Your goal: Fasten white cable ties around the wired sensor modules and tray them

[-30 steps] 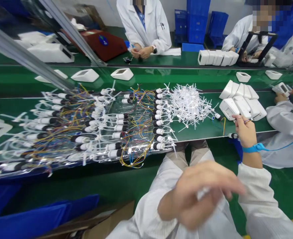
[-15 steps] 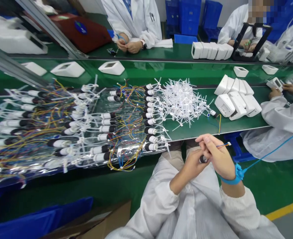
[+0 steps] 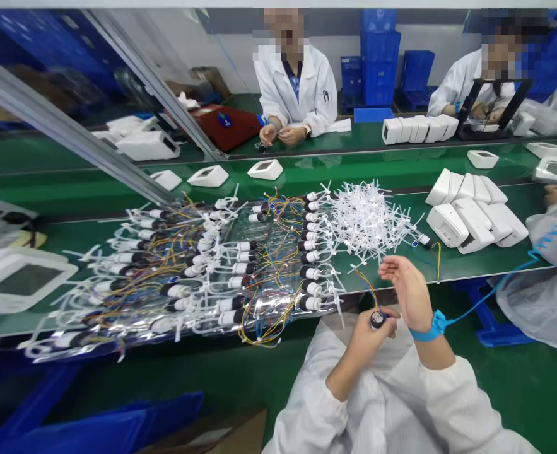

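My left hand [image 3: 369, 334] is closed around a small cylindrical motor [image 3: 377, 320] just below the bench edge, its round end facing up. Thin orange wires [image 3: 367, 282] rise from the motor toward the bench. My right hand [image 3: 408, 290], with a blue wrist strap [image 3: 430, 327], hovers over the motor with its fingers loosely curled near the wires; I cannot make out a firm grip. A pile of white cable ties [image 3: 366, 214] lies on the green bench [image 3: 392, 258] just beyond my hands. Rows of wired motors [image 3: 221, 265] lie on clear plastic to the left.
White plastic housings [image 3: 472, 211] are stacked at the right of the bench. More housings [image 3: 263, 169] ride the belt behind. One person in a white coat [image 3: 297, 94] sits opposite, another [image 3: 467, 82] at far right. A sleeve [image 3: 543, 277] is at my right. A metal frame bar [image 3: 70, 135] crosses the left.
The view tilted up. My hands rose toward the bench edge; the right hand opened out and lifted off the motor, with the wires now stretched up from it.
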Tool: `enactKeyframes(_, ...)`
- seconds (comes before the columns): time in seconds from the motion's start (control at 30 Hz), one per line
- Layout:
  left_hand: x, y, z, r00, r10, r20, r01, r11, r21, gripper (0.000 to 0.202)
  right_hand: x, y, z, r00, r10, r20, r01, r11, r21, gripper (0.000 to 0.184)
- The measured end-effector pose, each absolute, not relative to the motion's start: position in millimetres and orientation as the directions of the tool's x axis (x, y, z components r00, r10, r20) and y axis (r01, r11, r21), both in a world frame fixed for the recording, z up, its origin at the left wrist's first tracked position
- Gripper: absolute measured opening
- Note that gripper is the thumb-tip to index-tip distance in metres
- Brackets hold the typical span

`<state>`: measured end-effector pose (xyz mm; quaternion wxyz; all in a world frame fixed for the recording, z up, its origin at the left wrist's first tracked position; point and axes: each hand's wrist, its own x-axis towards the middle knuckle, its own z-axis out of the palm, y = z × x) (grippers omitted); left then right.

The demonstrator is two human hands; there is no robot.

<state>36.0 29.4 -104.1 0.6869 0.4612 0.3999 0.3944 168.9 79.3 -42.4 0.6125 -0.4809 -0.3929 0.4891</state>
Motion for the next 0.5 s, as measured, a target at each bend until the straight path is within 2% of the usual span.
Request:
enactKeyframes(0.07,40.8,33.8,-105.1,0.294,0.935,-0.195,-0.281,0.280,0.918,0.044,176.1,98.1,-57.3,0.331,0.942,0.059,-0.056,0.082,-0.995,0.046)
enactKeyframes(0.2,46.8,50.7,-99.5,0.201,0.972,-0.119,-0.383,0.190,0.904,0.052,185.0,133.7,-85.0,0.322,0.941,0.104,0.175,0.049,-0.983,0.042)
enactKeyframes(0.3,51.0,76.2,-91.0,0.115,0.993,0.010,-0.357,0.032,0.934,0.047,183.3,153.5,-96.3,0.327,0.938,0.113,0.299,0.011,-0.954,0.042)
enactKeyframes(0.37,54.7,96.9,-87.6,-0.012,0.992,0.124,-0.314,-0.121,0.942,0.045,180.8,160.8,-99.6,0.320,0.938,0.136,0.378,0.006,-0.926,0.036)
enactKeyframes(0.43,58.0,115.5,-87.5,-0.150,0.965,0.216,-0.244,-0.248,0.937,0.044,179.5,162.5,-100.9,0.297,0.937,0.185,0.432,0.041,-0.901,0.029)
enactKeyframes(0.5,59.8,127.9,-89.9,-0.236,0.942,0.238,-0.190,-0.285,0.939,0.044,180.2,159.3,-101.1,0.291,0.927,0.239,0.437,0.093,-0.895,0.026)
